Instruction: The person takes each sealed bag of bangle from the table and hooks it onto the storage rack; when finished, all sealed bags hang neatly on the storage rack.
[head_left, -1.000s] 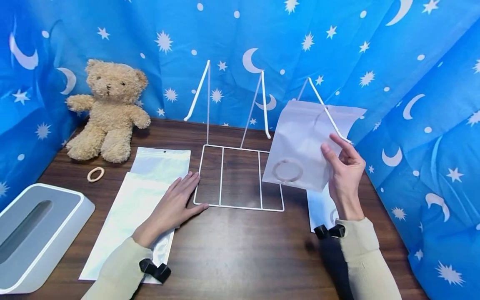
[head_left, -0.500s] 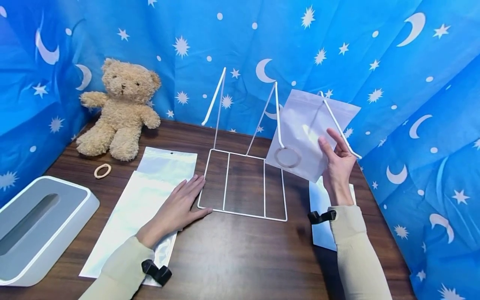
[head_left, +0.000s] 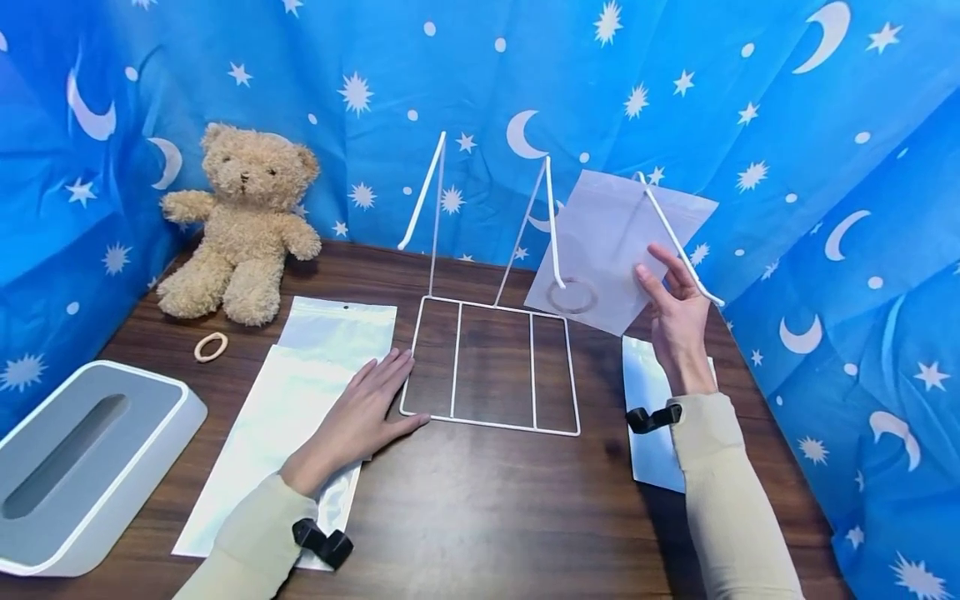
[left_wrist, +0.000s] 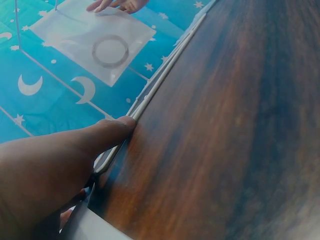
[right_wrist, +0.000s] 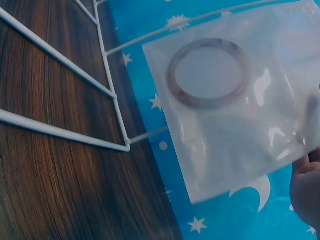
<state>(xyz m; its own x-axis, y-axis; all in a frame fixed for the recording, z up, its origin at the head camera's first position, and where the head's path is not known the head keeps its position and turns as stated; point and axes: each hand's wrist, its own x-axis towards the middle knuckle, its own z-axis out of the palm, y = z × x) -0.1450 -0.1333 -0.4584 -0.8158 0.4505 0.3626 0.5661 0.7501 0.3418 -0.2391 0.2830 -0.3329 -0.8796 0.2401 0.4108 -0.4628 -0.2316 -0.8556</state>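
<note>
In the head view, a white wire rack with three upright hooked prongs stands on the table. On its right prong hangs a translucent zip bag, with a pale ring visible inside. My right hand pinches the bag's lower right edge, close to the prong's tip; the bag partly hides the fingers in the right wrist view. My left hand lies with fingers extended across the rack base's left edge. The left thumb touches the base's front bar. Beneath that hand lie shiny white zip bags.
Another white bag lies right of the rack, partly under the right wrist. A teddy bear sits at the back left, with a loose wooden ring in front. A grey-and-white tissue box stands left. A starry blue curtain surrounds the table.
The bag has slid back along the right prong, away from its tip, with my right hand following. The left hand stays on the rack base. The head view has shifted slightly.
</note>
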